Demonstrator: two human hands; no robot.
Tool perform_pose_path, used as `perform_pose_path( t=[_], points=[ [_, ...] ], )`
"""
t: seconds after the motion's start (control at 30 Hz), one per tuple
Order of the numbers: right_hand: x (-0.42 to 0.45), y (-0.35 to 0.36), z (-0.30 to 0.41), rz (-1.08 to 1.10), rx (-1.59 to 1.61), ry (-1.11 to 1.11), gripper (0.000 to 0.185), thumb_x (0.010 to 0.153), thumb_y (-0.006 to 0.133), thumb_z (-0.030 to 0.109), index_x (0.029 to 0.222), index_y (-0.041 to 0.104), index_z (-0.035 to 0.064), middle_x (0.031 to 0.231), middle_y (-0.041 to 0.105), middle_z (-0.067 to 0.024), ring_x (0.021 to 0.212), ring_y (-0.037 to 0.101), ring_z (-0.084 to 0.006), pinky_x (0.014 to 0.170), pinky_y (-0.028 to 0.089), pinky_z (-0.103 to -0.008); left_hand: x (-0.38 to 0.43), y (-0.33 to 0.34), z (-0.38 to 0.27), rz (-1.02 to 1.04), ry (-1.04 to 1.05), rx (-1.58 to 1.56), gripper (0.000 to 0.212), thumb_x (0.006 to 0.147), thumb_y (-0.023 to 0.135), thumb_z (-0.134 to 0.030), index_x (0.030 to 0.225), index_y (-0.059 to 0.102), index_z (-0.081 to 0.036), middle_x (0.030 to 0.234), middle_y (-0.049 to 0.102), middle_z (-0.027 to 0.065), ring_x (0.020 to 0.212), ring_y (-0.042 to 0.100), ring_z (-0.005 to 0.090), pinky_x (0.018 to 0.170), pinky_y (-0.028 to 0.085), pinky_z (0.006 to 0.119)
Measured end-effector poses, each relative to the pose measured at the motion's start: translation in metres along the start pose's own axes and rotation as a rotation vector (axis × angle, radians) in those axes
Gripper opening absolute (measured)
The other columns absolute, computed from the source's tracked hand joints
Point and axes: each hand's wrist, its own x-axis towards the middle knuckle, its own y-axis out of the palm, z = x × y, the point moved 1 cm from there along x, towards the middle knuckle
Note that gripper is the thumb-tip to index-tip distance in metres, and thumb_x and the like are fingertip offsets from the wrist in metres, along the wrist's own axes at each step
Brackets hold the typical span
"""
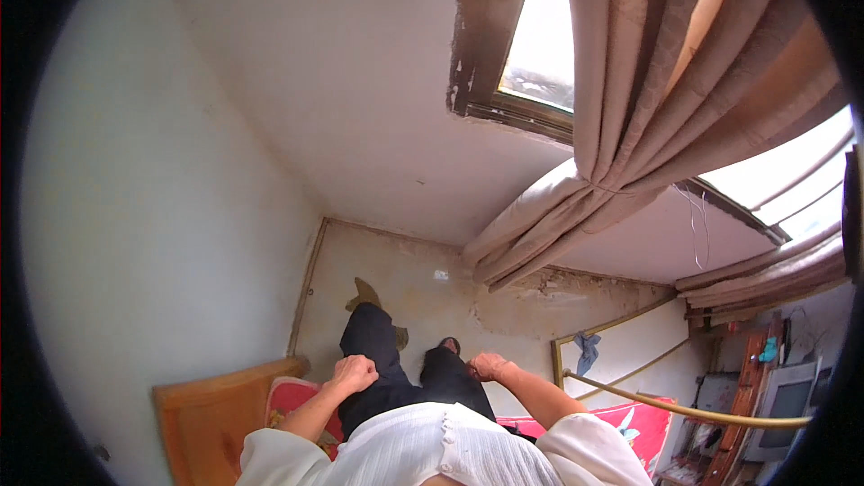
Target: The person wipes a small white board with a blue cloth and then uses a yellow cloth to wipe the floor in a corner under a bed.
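Note:
My left hand [356, 372] is curled into a loose fist over the thigh of my dark trousers [381, 385]. My right hand [491, 367] is also curled, just beside the other trouser leg, its palm turned away from view. I see no object in either hand. A white buttoned shirt [439, 439] covers my body at the bottom of the view. One foot [450, 344] shows past the right trouser leg on the pale floor [412, 253]. Red patterned cloth [290, 395] lies beneath and beside me.
A wooden headboard [216, 412] stands at left against the white wall [148, 216]. Gathered brown curtains [607, 155] hang before a window [540, 40]. At right are a gold-coloured rail [688, 408], a grey cloth [587, 349] on a framed panel, and a boxy television-like set [786, 398].

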Motion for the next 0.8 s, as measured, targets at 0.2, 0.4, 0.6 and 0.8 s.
perform_pose_path(
  t=[0.2,0.4,0.6,0.8],
  points=[
    [0.017,0.004,0.035,-0.034,0.075,0.101,0.022,0.075,0.051,0.022,0.093,0.061,0.0167,0.088,0.063,-0.0152,0.084,0.061,-0.0338,0.071,0.048,-0.0427,0.037,-0.020,0.060,0.405,0.117,0.113,0.018,0.068,0.065,-0.025,0.076,0.068,-0.009,0.082,0.064,0.0139,0.079,0.061,0.0293,0.070,0.048,0.038],
    [0.060,0.029,0.103,-0.082,0.278,0.122,0.023,0.073,0.054,0.018,0.087,0.065,0.0039,0.091,0.064,-0.0162,0.082,0.063,-0.0309,0.070,0.050,-0.0402,0.072,-0.044,0.157,0.598,0.103,0.359,0.023,0.069,0.063,-0.030,0.078,0.067,-0.009,0.083,0.065,0.0132,0.077,0.061,0.0286,0.069,0.048,0.037],
    [0.107,0.062,0.147,0.279,0.699,0.087,0.018,0.071,0.052,0.017,0.063,0.062,0.0040,0.061,0.061,-0.0103,0.053,0.058,-0.0222,0.044,0.044,-0.0350,0.059,-0.107,0.182,0.633,0.055,0.206,0.029,0.071,0.060,-0.033,0.079,0.065,-0.005,0.078,0.064,0.0147,0.071,0.061,0.0252,0.068,0.047,0.036],
    [0.079,0.081,0.182,0.609,0.882,0.121,0.019,0.065,0.055,0.014,0.078,0.067,0.0041,0.073,0.065,-0.0083,0.064,0.062,-0.0224,0.050,0.049,-0.0357,0.074,-0.103,0.166,0.665,0.163,0.444,0.025,0.072,0.055,-0.031,0.074,0.066,-0.008,0.078,0.063,0.0161,0.075,0.060,0.0328,0.068,0.047,0.038]
  ],
)
